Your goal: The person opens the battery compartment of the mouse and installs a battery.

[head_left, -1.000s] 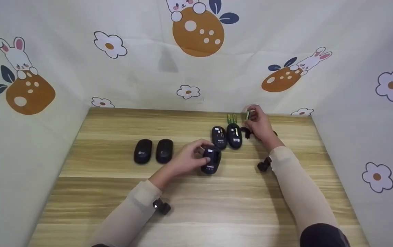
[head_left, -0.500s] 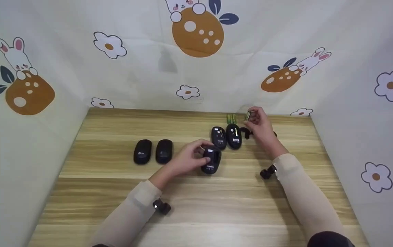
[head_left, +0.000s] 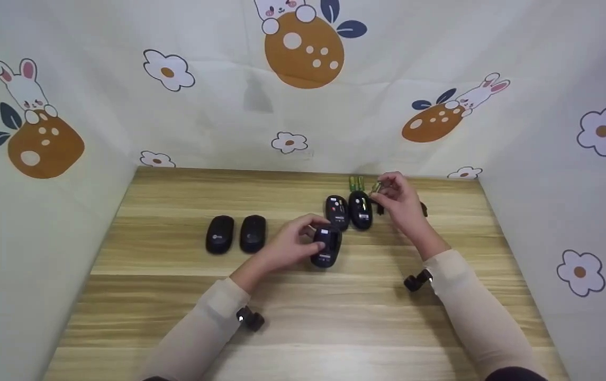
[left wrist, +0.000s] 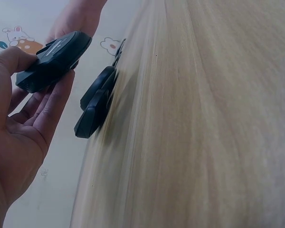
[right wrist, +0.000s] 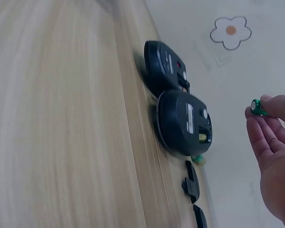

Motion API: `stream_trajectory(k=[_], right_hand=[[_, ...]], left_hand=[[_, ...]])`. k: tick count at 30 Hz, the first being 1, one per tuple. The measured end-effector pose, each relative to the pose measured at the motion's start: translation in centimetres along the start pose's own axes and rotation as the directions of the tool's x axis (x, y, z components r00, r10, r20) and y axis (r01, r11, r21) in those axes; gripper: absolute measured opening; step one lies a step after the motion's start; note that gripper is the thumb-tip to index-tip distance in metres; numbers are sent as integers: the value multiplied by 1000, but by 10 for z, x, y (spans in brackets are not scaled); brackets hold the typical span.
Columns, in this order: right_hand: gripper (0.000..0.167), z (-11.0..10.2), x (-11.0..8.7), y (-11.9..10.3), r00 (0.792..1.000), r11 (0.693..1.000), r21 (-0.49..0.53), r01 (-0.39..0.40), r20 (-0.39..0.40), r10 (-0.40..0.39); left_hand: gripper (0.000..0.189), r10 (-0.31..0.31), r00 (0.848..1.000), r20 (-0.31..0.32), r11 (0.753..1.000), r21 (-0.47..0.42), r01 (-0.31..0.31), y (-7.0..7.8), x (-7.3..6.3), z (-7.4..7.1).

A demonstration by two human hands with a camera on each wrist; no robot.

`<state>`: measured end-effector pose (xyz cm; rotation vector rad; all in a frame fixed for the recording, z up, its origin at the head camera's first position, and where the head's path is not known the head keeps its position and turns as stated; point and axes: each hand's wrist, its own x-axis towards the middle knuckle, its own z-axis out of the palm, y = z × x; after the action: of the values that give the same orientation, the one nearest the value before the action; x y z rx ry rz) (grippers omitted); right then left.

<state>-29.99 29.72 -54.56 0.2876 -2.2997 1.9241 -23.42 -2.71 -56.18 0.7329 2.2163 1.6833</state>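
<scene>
My left hand (head_left: 293,243) grips a black computer mouse (head_left: 325,255), thumb on its underside and fingers round the far side. Its underside faces up and shows a dark battery slot. The left wrist view has this mouse (left wrist: 54,64) raised off the table. Between thumb and fingers, my right hand (head_left: 402,203) pinches a green battery (right wrist: 256,107), held above the table near the back. Just left of that hand lie two upturned mice (head_left: 337,212) (head_left: 361,211); a battery shows in the slot of the nearer one in the right wrist view. Green batteries (head_left: 356,183) lie behind them.
Two black mice (head_left: 220,234) (head_left: 253,233) sit right side up on the left of the wooden table (head_left: 165,296). Small black covers (right wrist: 192,183) (right wrist: 199,217) lie by the upturned mice, partly behind my right hand in the head view. A patterned cloth (head_left: 218,121) encloses the table.
My right hand has drawn back toward me from the cloth, and the battery in it has come lower and a little left. My left hand and its mouse have stayed put.
</scene>
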Motion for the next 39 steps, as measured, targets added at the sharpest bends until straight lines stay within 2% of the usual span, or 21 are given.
stream_trajectory(k=[11, 20, 31, 39], right_hand=[[29, 10, -16, -17, 1000, 999, 30, -22, 17, 21], [24, 17, -27, -26, 999, 1000, 15, -8, 48, 8], [19, 33, -43, -41, 994, 998, 69, 6, 112, -13], [19, 46, -54, -54, 980, 998, 61, 24, 196, -36]], left_hand=[[48, 29, 999, -17, 999, -28, -30, -1, 1, 0], [48, 21, 1000, -13, 1000, -15, -21, -2, 3, 0], [48, 27, 999, -19, 999, -22, -27, -1, 2, 1], [46, 31, 999, -23, 999, -29, -32, -1, 2, 1]])
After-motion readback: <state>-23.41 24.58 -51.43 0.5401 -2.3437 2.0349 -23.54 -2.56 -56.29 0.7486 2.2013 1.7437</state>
